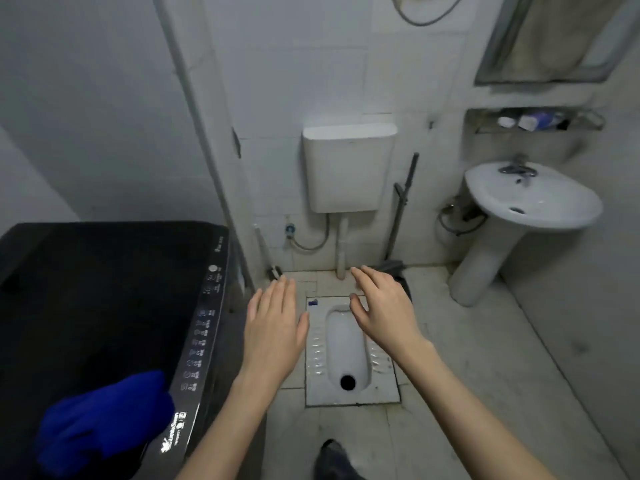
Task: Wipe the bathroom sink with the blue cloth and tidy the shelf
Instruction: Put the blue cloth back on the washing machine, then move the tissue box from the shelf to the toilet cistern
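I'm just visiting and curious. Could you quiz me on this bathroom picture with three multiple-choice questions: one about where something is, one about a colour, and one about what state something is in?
1. Where does the blue cloth lie?
A in a bucket. B on the washing machine. C on a chair.
2. What colour is the sink?
A green. B black. C white.
3. How are the left hand and right hand?
A both open, holding nothing. B both gripping a sponge. C both in fists.

Answers:
1 B, the cloth rests on the machine's dark lid.
2 C, both basin and pedestal are white.
3 A, the fingers are spread and nothing is in them.
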